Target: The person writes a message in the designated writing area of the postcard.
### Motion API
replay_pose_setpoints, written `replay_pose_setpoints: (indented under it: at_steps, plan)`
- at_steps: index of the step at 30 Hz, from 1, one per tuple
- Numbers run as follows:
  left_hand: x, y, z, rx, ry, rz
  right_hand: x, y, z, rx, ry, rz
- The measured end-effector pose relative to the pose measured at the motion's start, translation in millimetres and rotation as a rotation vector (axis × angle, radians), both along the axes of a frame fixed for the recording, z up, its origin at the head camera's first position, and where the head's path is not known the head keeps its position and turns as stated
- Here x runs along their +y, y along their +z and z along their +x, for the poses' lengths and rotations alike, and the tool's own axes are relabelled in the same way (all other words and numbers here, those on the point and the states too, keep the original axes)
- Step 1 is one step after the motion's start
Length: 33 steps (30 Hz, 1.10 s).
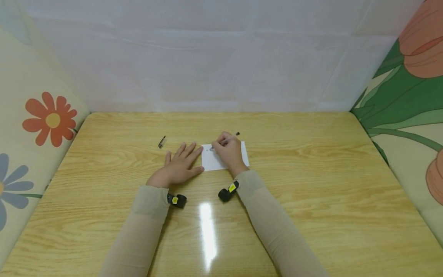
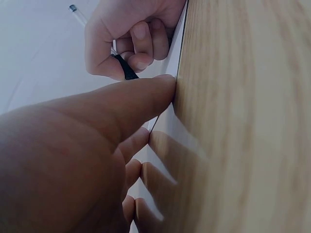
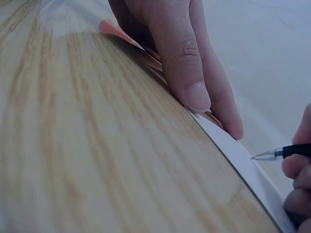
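A white sheet of paper (image 1: 215,162) lies on the wooden table, with a few small dark marks near its upper left. My right hand (image 1: 229,152) pinches a pen (image 1: 225,141) with a clear barrel and black grip. In the right wrist view the metal tip of the pen (image 3: 265,155) is right at the paper (image 3: 228,145). My left hand (image 1: 178,165) lies with spread fingers on the table, its thumb and a fingertip at the paper's left edge. In the left wrist view the thumb (image 2: 150,92) presses at that edge.
A pen cap (image 1: 162,142) with a dark clip lies on the table (image 1: 311,184), beyond my left fingers. A white cloth (image 1: 214,57) hangs behind the table's far edge, and flower-patterned panels (image 1: 52,120) stand at both sides.
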State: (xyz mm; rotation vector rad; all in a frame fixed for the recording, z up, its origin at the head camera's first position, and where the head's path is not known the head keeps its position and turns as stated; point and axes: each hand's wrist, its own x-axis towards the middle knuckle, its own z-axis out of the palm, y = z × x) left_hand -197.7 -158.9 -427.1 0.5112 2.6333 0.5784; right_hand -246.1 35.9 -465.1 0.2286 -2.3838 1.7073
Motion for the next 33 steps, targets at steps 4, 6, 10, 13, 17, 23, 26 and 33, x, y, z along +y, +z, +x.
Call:
replay_pose_setpoints:
  at_steps: [4,6,10,13,17,23,26,33]
  plan:
    - [0.0,0.2,0.0,0.001,0.000,0.003,0.0,0.3,0.6,-0.002,0.005,-0.002]
    - [0.1,0.4,0.1,0.001,0.000,0.004,0.0,0.1,0.6,-0.001,0.006,-0.001]
    - [0.5,0.8,0.4,0.002,0.000,0.006,0.0,-0.2,0.5,0.000,0.006,-0.003]
    - [0.6,0.8,0.5,0.002,0.000,0.007,-0.1,0.0,0.3,-0.003,0.004,-0.007]
    - [0.6,0.7,0.2,0.004,0.000,0.007,-0.5,0.2,-0.3,-0.007,0.000,-0.013]
    - [0.6,0.1,-0.6,0.004,0.000,0.013,-0.6,-0.5,-1.0,-0.004,-0.005,-0.010]
    - [0.7,-0.2,-0.6,0.003,0.000,0.013,-0.5,-0.9,-0.7,-0.003,-0.007,-0.010]
    - [0.4,-0.9,-0.9,0.007,0.001,0.010,-0.4,-0.8,-0.2,0.015,-0.016,0.010]
